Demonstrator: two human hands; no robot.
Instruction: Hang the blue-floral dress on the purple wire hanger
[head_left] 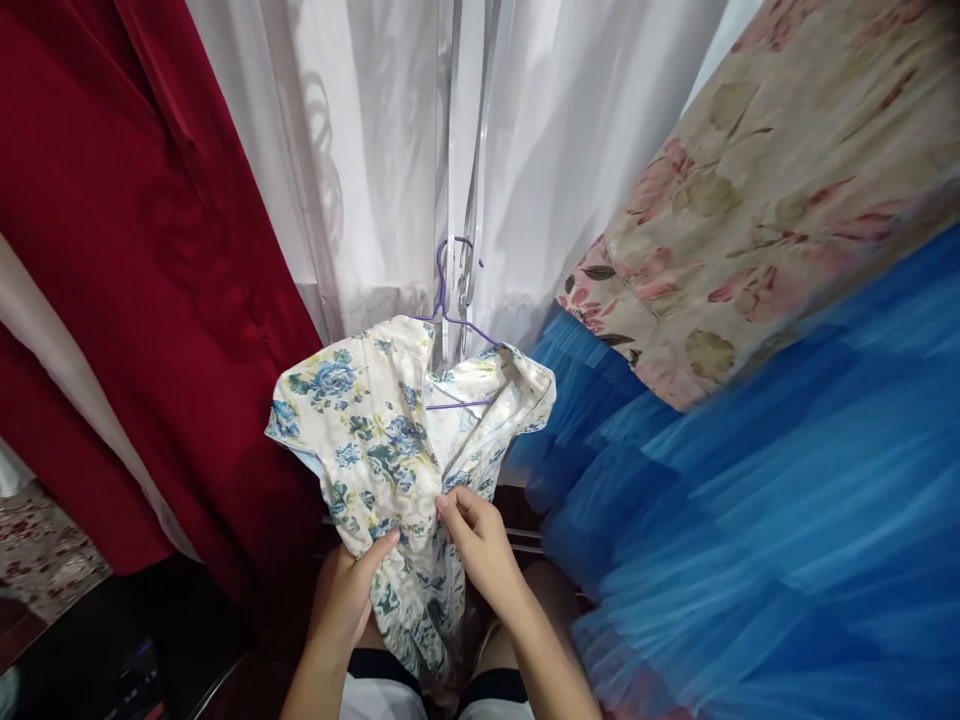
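Note:
A white short-sleeved floral shirt, printed with blue roses and green leaves, hangs from a purple wire hanger in front of me. Its neckline lies open, and the hanger's lower bar shows inside. My right hand pinches the front edge of the shirt below the neckline. At the side of the shirt, my left hand grips the cloth, thumb on top and the other fingers hidden behind it. The lower part of the shirt hangs down between my knees.
White curtains hang behind the shirt, with a pale metal post before them. A red curtain is on the left. At right are a blue tulle skirt and floral cloth. A dark glossy surface lies lower left.

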